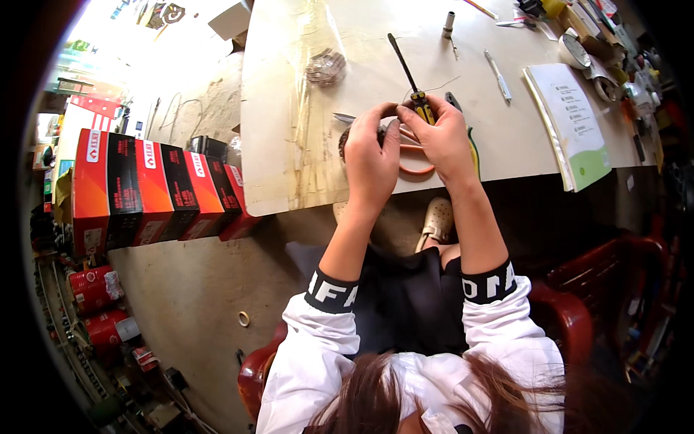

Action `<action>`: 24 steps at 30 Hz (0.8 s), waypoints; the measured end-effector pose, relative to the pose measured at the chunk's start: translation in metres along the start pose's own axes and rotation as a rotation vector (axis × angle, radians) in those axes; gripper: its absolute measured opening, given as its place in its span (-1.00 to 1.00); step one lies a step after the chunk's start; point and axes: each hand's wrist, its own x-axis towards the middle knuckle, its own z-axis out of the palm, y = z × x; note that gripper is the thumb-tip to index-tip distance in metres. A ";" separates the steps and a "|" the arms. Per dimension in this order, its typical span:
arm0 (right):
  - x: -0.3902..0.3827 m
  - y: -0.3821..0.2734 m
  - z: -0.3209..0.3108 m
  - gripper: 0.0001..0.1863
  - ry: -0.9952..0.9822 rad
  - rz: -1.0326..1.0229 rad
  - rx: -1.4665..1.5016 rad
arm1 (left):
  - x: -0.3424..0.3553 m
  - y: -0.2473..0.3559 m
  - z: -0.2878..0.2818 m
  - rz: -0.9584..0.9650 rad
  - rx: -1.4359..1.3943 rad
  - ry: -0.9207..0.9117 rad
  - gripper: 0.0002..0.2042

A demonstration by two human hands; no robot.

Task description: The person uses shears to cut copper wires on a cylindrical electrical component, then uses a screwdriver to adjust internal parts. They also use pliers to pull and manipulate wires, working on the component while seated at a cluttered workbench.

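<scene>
A dark brown, rough-edged, roundish piece point(343, 144) sits against the left hand point(371, 148), above the off-white, flat-topped counter point(506, 148). That hand's fingers curl inward and the right hand point(441, 134) brings thumb and fingertips together; what either pinches, I cannot tell. A loose hold could drop the piece; the orange-looped scissors point(417, 172) and yellow-and-black-handled screwdriver point(402, 61), lying close by, could snag fingers.

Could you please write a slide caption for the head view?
Left hand and right hand close together over a pale table, a screwdriver just beyond them and a booklet off to the right.
</scene>
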 end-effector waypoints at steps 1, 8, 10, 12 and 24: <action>0.000 0.003 -0.001 -0.86 -0.008 0.020 0.022 | -0.002 0.000 0.005 -0.058 -0.037 0.023 -0.81; 0.001 -0.012 -0.012 -0.84 -0.041 0.169 0.101 | 0.008 -0.005 0.016 -0.016 0.064 0.043 -0.87; 0.002 -0.014 -0.013 -0.84 -0.046 0.185 0.097 | 0.010 -0.006 0.015 0.031 0.131 0.051 -0.88; 0.003 -0.011 -0.010 -0.84 -0.024 0.176 0.110 | 0.011 -0.006 0.017 0.024 0.145 0.055 -0.89; 0.004 -0.005 -0.011 -0.87 -0.048 0.135 0.003 | 0.009 -0.016 0.016 -0.057 0.041 0.087 -0.92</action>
